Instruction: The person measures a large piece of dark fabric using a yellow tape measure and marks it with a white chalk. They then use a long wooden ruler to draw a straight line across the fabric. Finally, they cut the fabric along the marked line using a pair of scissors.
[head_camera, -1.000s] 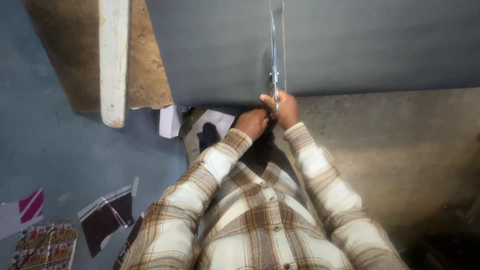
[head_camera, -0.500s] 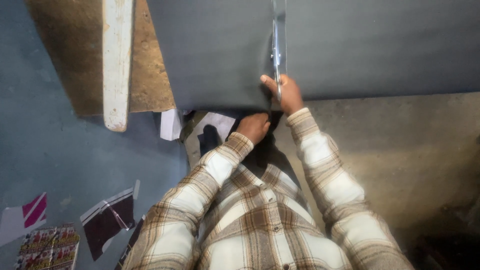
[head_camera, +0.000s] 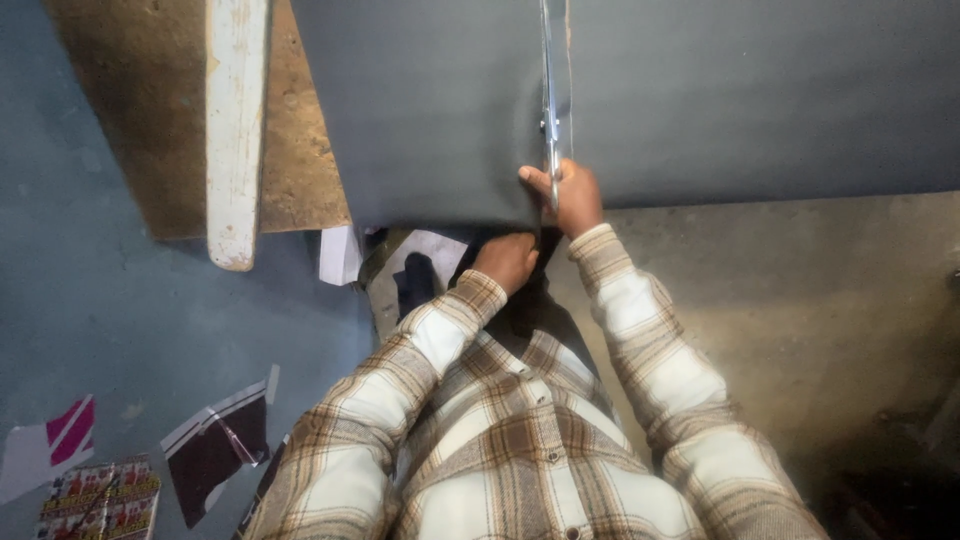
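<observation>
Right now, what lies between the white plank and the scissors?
In the head view, only the dark sheet lies between the plank and scissors.

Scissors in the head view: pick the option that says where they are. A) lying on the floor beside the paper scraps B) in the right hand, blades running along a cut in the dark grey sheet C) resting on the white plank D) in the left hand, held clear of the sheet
B: the right hand grips the scissors, whose blades lie along the slit in the dark grey sheet, while the left hand is at the sheet's near edge.
</observation>
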